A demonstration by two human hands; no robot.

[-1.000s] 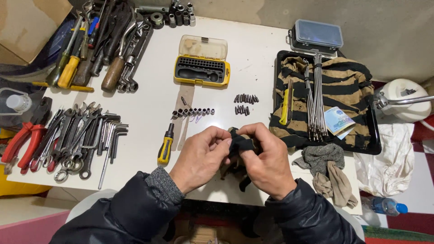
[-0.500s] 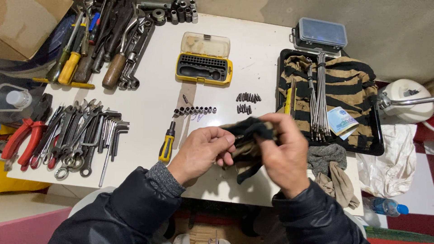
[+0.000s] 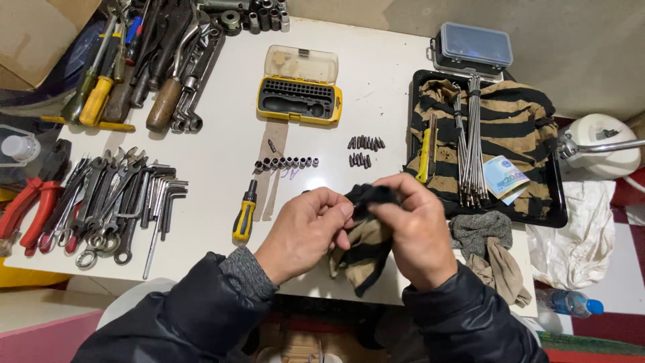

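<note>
My left hand (image 3: 306, 232) and my right hand (image 3: 418, 228) meet over the near edge of the white table (image 3: 222, 151). Both pinch a black and tan striped cloth (image 3: 359, 249), which hangs down between them. Whether something small sits inside the cloth is hidden by my fingers. Just left of my left hand lies a short yellow and black screwdriver (image 3: 244, 214). A row of small sockets (image 3: 285, 163) and two clusters of driver bits (image 3: 364, 150) lie beyond my hands.
A yellow bit case (image 3: 299, 94) stands open at the back. Wrenches and hex keys (image 3: 117, 202) are spread at left, big tools (image 3: 144, 60) at back left. A black tray (image 3: 554, 208) with striped cloth, long rods (image 3: 470, 144) and a banknote is right. Grey rags (image 3: 487, 245) lie beside my right hand.
My hands have shifted slightly right and kept working the cloth; my right hand now covers its top and more of the cloth hangs below.
</note>
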